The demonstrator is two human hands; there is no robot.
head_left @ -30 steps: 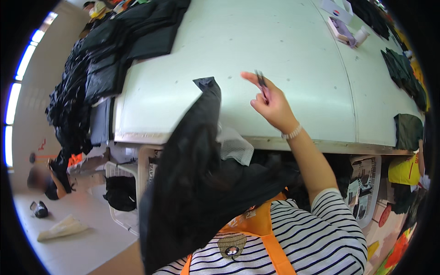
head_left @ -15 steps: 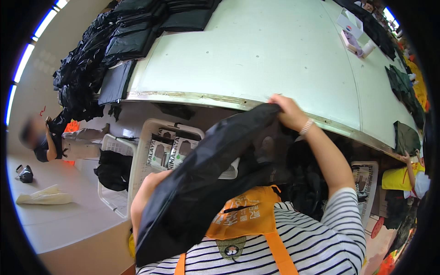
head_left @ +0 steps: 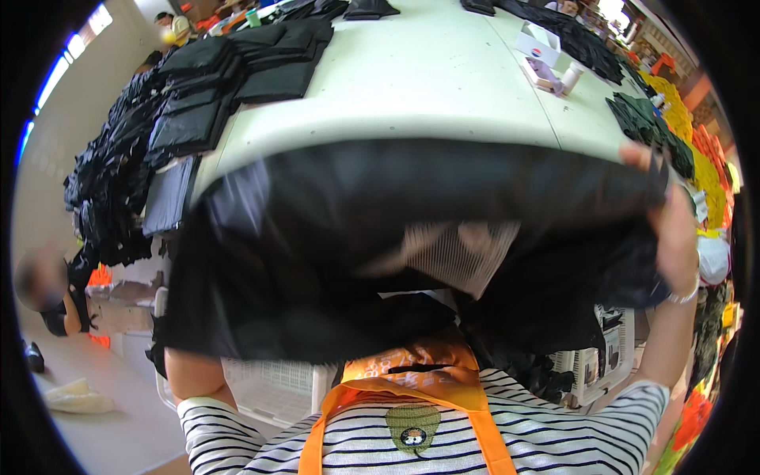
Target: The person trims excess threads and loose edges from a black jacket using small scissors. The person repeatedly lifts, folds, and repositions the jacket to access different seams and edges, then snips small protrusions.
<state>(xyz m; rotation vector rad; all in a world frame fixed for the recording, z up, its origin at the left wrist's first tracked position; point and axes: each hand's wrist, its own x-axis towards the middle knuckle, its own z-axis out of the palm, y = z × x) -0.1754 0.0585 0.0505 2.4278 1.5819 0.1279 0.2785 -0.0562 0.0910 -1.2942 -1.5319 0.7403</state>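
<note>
A large black garment [head_left: 317, 190] of thin, slightly shiny cloth is spread wide in front of my chest, its upper edge over the table's near edge. My right hand [head_left: 674, 241] is closed on its right end, slightly smeared by motion. On the left my forearm [head_left: 194, 374] runs up behind the cloth, so my left hand and its fingers are hidden. A finely striped pale patch [head_left: 463, 253] shows in the middle of the garment; I cannot tell whether it is lining or something behind.
Folded black garments [head_left: 190, 103] are stacked at the table's left, beside a loose black heap [head_left: 103, 182]. A white box [head_left: 538, 43] stands far right on the pale table [head_left: 427, 71]. White baskets [head_left: 273, 396] sit below. Another person [head_left: 59, 293] is at the left.
The black garment has gone from a slanting bundle to spread out wide and level. My right hand has moved right, and my left forearm has moved left. The view has tilted up.
</note>
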